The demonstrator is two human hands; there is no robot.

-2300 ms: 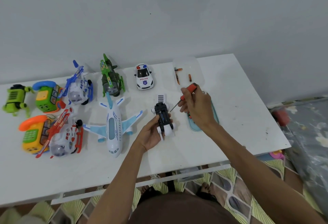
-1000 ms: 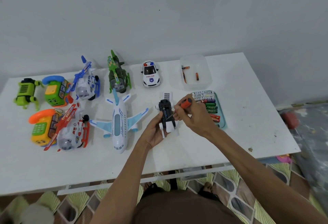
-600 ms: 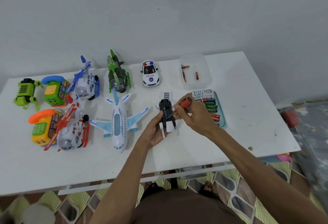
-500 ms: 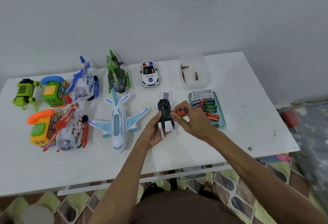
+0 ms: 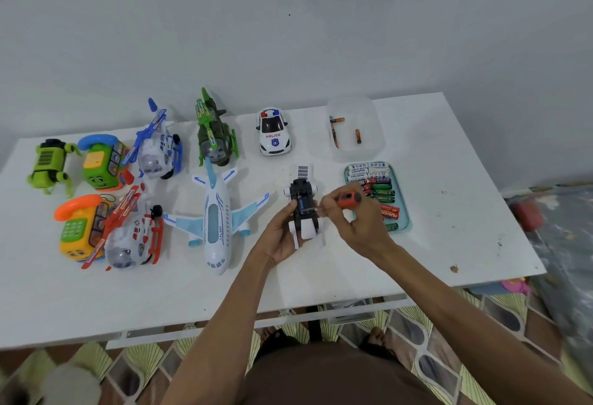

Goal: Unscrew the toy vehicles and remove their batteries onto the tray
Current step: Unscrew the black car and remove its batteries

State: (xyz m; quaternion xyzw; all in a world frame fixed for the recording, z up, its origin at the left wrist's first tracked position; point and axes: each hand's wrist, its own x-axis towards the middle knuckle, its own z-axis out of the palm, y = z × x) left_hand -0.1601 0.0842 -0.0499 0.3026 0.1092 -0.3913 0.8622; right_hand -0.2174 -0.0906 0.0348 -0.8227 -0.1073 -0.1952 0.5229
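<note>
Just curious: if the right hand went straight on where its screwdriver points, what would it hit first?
The upturned toy car in the left hand; the screwdriver in the right hand seems to touch its underside, depth unclear.

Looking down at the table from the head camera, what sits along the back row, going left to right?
From the left: green four-legged toy → green toy phone → blue-and-white helicopter → green helicopter → white police car → clear tub.

1 white toy car (image 5: 300,192) is belly-up (black underside showing); batteries (image 5: 382,192) crowd the teal tray (image 5: 405,212).
</note>
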